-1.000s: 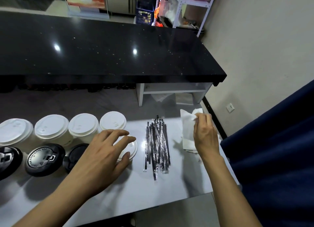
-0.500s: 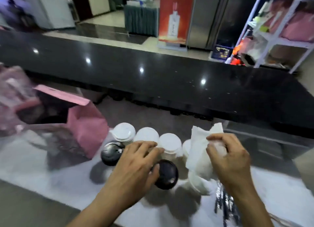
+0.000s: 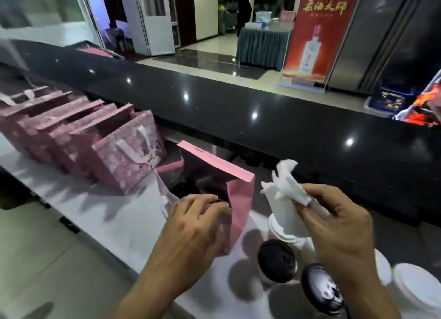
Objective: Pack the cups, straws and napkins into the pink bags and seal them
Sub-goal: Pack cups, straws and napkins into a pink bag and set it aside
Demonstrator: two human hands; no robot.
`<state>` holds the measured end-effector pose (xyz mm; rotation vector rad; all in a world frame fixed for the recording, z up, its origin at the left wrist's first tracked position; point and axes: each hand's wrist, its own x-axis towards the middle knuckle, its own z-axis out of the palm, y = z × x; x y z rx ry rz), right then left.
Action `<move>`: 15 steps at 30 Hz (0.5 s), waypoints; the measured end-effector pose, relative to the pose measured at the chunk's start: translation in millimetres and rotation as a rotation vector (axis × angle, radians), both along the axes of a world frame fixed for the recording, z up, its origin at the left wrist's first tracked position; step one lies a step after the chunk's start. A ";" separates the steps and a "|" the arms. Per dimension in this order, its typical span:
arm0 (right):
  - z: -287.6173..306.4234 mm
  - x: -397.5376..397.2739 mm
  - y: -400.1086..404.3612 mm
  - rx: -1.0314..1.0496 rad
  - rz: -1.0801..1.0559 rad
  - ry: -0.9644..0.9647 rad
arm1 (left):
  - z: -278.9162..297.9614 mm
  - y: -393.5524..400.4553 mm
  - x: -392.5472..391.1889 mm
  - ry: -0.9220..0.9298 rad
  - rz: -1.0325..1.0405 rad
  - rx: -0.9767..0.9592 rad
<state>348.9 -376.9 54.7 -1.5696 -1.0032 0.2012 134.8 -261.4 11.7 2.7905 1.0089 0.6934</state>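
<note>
An open pink bag [image 3: 238, 206] stands on the white work surface [image 3: 114, 213], its flap raised, with a black-lidded cup [image 3: 185, 190] partly visible inside. My left hand [image 3: 193, 225] grips the bag's near rim. My right hand [image 3: 338, 225] holds a crumpled white napkin [image 3: 285, 190] just right of the bag's mouth. Below it stand black-lidded cups [image 3: 276, 262] and white-lidded cups [image 3: 415, 283]. The straws are out of view.
A row of several patterned pink bags [image 3: 128, 156] stands to the left on the surface. A black counter [image 3: 262, 108] runs behind. Beyond it are a red banner [image 3: 317, 30] and a person in the far room.
My view swung left from the straws and napkin pile to the pink bags. My right hand lifted a napkin and carried it left; my left hand left the cups and took the bag's rim.
</note>
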 end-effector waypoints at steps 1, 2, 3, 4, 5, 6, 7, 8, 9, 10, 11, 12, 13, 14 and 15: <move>3.9 -13.1 16.7 0.026 -0.001 -0.014 | 0.1 17.8 -10.8 -0.005 0.013 -0.005; 7.3 -26.5 33.4 0.046 0.009 -0.036 | -0.3 36.1 -20.8 -0.009 0.027 -0.011; 9.9 -39.6 50.0 0.062 0.026 -0.062 | -1.3 54.8 -30.2 -0.008 0.040 -0.019; 10.3 -51.4 66.4 0.069 0.040 -0.096 | -3.3 73.5 -38.8 -0.003 0.050 -0.027; 9.0 -62.7 82.6 0.063 0.054 -0.132 | -5.6 91.8 -46.2 0.006 0.058 -0.035; 6.0 -73.3 98.6 0.040 0.066 -0.166 | -8.9 109.4 -52.4 0.016 0.063 -0.049; 1.2 -83.3 114.3 0.001 0.078 -0.206 | -12.7 126.1 -57.4 0.023 0.065 -0.071; -4.6 -92.1 129.2 -0.057 0.089 -0.257 | -17.3 141.7 -60.9 0.030 0.067 -0.093; -11.2 -99.0 143.7 -0.132 0.095 -0.321 | -22.6 155.5 -63.4 0.047 0.067 -0.121; -18.3 -103.9 157.2 -0.221 0.093 -0.409 | -27.7 167.4 -64.9 0.075 0.062 -0.172; -26.1 -106.5 168.9 -0.322 0.081 -0.516 | -31.8 176.9 -65.5 0.097 0.049 -0.244; -33.8 -108.2 178.7 -0.416 0.058 -0.619 | -35.5 184.0 -65.7 0.093 0.025 -0.320; -39.8 -109.7 187.4 -0.487 0.022 -0.708 | -38.5 188.7 -66.2 0.065 -0.004 -0.388; -44.6 -111.0 195.3 -0.534 -0.016 -0.777 | -41.1 191.1 -66.5 0.020 -0.036 -0.442; -46.3 -112.7 202.0 -0.554 -0.056 -0.817 | -43.1 191.9 -67.1 -0.028 -0.064 -0.482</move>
